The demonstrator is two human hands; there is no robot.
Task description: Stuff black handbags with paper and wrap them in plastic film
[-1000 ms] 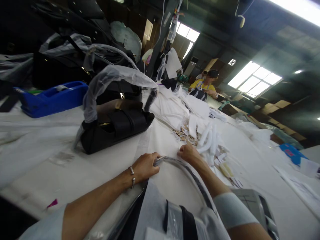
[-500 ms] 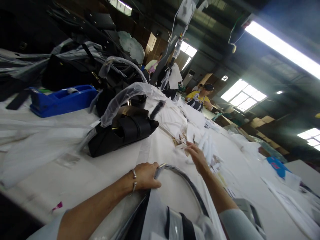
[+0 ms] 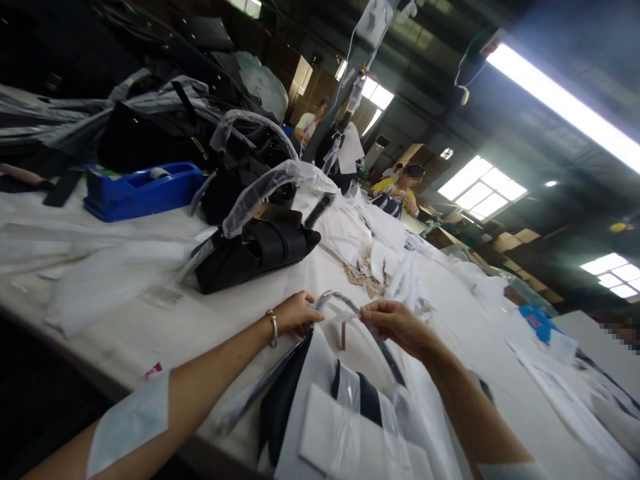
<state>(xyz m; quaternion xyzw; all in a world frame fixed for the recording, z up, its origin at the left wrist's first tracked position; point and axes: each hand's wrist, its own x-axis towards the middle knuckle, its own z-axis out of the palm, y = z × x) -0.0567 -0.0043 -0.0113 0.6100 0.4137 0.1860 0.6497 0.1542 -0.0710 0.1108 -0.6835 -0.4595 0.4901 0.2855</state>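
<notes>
Currently, the bag is lying at the worktop's near edge, its handle arching away from the body; the left hand is gripping its left end, the right hand pinching closed by its crest, exact hold unclear.

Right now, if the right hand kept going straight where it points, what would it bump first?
Probably the plastic-wrapped handle, which the right hand seems to touch; beyond it, perhaps the left hand. Depth is unclear.
</notes>
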